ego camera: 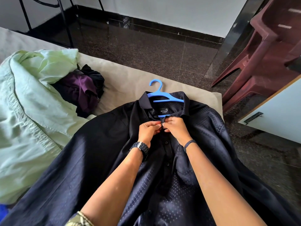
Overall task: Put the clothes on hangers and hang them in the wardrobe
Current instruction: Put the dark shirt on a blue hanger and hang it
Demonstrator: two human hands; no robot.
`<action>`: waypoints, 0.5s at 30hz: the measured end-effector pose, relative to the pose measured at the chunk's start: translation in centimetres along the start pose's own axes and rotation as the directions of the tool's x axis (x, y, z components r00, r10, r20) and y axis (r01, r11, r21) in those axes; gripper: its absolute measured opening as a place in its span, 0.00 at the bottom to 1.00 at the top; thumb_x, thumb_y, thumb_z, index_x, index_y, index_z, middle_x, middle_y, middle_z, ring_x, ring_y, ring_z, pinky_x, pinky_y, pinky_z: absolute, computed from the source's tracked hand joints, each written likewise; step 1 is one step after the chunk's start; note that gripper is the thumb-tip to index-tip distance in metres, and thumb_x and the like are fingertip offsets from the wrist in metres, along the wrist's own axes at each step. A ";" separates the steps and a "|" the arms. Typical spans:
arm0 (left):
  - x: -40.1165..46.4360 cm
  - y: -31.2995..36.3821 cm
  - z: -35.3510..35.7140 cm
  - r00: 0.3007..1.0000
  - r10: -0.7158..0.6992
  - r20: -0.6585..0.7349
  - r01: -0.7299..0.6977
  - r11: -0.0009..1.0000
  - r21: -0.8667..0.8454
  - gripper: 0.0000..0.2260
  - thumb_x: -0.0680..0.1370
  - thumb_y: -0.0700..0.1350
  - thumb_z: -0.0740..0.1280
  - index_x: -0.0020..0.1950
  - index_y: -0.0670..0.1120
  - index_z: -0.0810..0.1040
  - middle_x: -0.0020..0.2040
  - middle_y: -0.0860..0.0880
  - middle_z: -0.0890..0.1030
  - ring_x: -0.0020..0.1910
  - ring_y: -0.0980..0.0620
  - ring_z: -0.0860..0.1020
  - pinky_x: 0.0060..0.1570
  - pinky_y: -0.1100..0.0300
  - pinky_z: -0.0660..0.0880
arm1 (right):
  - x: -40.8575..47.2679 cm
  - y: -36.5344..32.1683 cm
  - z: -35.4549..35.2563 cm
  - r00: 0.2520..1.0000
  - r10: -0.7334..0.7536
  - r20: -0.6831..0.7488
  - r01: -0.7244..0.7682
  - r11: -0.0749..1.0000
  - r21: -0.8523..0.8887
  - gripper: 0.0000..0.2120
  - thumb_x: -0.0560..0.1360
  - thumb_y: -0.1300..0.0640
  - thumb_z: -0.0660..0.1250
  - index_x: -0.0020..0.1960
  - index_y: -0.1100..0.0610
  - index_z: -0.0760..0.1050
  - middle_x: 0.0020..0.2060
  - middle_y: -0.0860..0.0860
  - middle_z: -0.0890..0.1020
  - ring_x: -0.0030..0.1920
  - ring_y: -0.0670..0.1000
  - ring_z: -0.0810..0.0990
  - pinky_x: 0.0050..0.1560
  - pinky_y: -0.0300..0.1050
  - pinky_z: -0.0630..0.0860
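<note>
Under both hands [162,128] — shirt [101,152] placket, seemingly.

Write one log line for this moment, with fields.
step: buttoning collar | left hand: pinches placket | right hand: pinches placket | dark shirt: on bed, blue hanger inside | wardrobe: not yet

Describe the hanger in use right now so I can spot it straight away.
Start at the dark navy shirt spread across the bed. At its collar, just beyond both hands, a blue plastic hanger sits inside the neck, hook pointing away toward the floor. It is the only bright blue thing against the dark cloth.
</note>
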State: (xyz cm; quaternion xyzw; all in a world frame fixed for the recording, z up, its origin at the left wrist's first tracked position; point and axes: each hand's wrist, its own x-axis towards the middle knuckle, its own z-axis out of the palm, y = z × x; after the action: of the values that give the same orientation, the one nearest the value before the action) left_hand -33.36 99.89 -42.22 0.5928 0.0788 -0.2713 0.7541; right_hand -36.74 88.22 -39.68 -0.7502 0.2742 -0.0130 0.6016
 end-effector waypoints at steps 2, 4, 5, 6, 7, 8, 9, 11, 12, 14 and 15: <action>0.0 -0.1 0.1 1.000 0.012 -0.016 -0.012 1.000 0.008 0.07 0.75 0.32 0.67 0.43 0.42 0.81 0.40 0.45 0.82 0.39 0.53 0.80 0.39 0.66 0.77 | 0.0 0.1 0.0 1.000 0.008 0.014 -0.008 1.000 0.021 0.09 0.76 0.69 0.62 0.56 0.68 0.76 0.42 0.57 0.80 0.37 0.47 0.80 0.34 0.32 0.77; 0.0 -0.3 0.3 0.999 0.035 -0.036 -0.034 0.999 0.035 0.06 0.75 0.33 0.68 0.43 0.43 0.81 0.40 0.46 0.82 0.39 0.53 0.80 0.41 0.65 0.78 | 0.0 0.4 -0.2 1.000 0.013 0.024 -0.014 0.999 0.037 0.10 0.78 0.69 0.60 0.56 0.68 0.76 0.41 0.57 0.80 0.38 0.47 0.80 0.35 0.33 0.77; 0.0 -0.5 0.3 0.998 0.049 -0.044 -0.046 0.997 0.055 0.06 0.75 0.33 0.68 0.43 0.43 0.81 0.40 0.46 0.82 0.39 0.53 0.80 0.42 0.64 0.78 | 0.0 0.4 -0.3 0.999 0.008 0.035 -0.009 0.999 0.037 0.10 0.77 0.70 0.60 0.56 0.68 0.76 0.40 0.56 0.81 0.38 0.48 0.80 0.36 0.34 0.78; 0.0 -0.6 0.4 0.997 0.062 -0.046 -0.058 0.996 0.070 0.06 0.75 0.33 0.68 0.43 0.42 0.81 0.40 0.46 0.82 0.39 0.53 0.80 0.43 0.64 0.78 | 0.0 0.5 -0.4 0.999 -0.001 0.047 -0.001 0.999 0.034 0.09 0.77 0.70 0.61 0.56 0.68 0.76 0.40 0.56 0.81 0.38 0.48 0.80 0.36 0.34 0.78; -0.1 -0.7 0.4 0.996 0.073 -0.045 -0.069 0.994 0.081 0.06 0.76 0.33 0.67 0.44 0.42 0.82 0.40 0.46 0.82 0.38 0.54 0.80 0.43 0.64 0.78 | 0.0 0.5 -0.4 0.998 -0.008 0.056 0.006 1.000 0.031 0.09 0.76 0.71 0.62 0.55 0.68 0.76 0.39 0.56 0.81 0.38 0.49 0.80 0.36 0.35 0.78; -0.1 -0.7 0.4 0.996 0.082 -0.042 -0.078 0.993 0.088 0.07 0.76 0.34 0.66 0.43 0.43 0.82 0.39 0.46 0.83 0.38 0.53 0.80 0.44 0.63 0.78 | 0.0 0.5 -0.4 0.998 -0.008 0.057 0.006 1.000 0.029 0.09 0.75 0.71 0.63 0.54 0.67 0.76 0.39 0.56 0.81 0.38 0.49 0.81 0.36 0.36 0.79; -0.1 -0.8 0.5 0.996 0.085 -0.038 -0.081 0.992 0.092 0.07 0.76 0.35 0.67 0.43 0.44 0.82 0.39 0.45 0.83 0.39 0.52 0.81 0.46 0.61 0.78 | 0.0 0.5 -0.3 0.999 -0.003 0.052 0.001 1.000 0.028 0.08 0.75 0.71 0.64 0.53 0.67 0.76 0.38 0.56 0.81 0.37 0.50 0.81 0.35 0.36 0.78; -0.2 -0.9 0.4 0.995 0.094 -0.033 -0.089 0.990 0.111 0.04 0.75 0.39 0.69 0.42 0.44 0.83 0.41 0.44 0.84 0.42 0.50 0.82 0.50 0.56 0.78 | 0.1 0.4 -0.1 0.999 0.004 0.033 -0.004 1.000 0.013 0.07 0.74 0.70 0.66 0.51 0.66 0.76 0.36 0.56 0.81 0.36 0.50 0.81 0.33 0.36 0.78; -0.2 -1.0 0.4 0.994 0.104 -0.038 -0.098 0.987 0.129 0.02 0.75 0.41 0.71 0.43 0.44 0.83 0.42 0.44 0.85 0.43 0.48 0.82 0.52 0.55 0.78 | 0.1 0.4 -0.1 1.000 0.001 0.029 -0.001 1.000 -0.006 0.06 0.74 0.69 0.66 0.50 0.64 0.77 0.36 0.56 0.81 0.35 0.49 0.81 0.31 0.36 0.77; -0.2 -1.2 0.4 0.990 0.120 -0.071 -0.108 0.982 0.156 0.03 0.74 0.43 0.72 0.43 0.44 0.83 0.41 0.43 0.85 0.42 0.48 0.82 0.52 0.51 0.79 | 0.1 0.4 0.0 1.000 -0.011 0.027 0.013 0.998 -0.060 0.05 0.74 0.67 0.67 0.49 0.61 0.77 0.36 0.54 0.81 0.34 0.48 0.81 0.28 0.36 0.75; -0.1 -1.3 0.3 0.988 0.127 -0.087 -0.111 0.979 0.169 0.03 0.74 0.43 0.72 0.42 0.44 0.82 0.40 0.42 0.84 0.40 0.48 0.82 0.52 0.50 0.79 | 0.1 0.5 0.1 1.000 -0.016 0.023 0.018 0.996 -0.089 0.05 0.74 0.66 0.67 0.49 0.61 0.76 0.36 0.53 0.81 0.33 0.47 0.80 0.27 0.36 0.74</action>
State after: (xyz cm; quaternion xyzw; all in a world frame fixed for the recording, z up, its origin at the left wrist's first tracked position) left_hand -34.14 99.41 -43.19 0.6688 0.0572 -0.2019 0.7132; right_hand -36.78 88.16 -40.15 -0.7789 0.2611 0.0026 0.5702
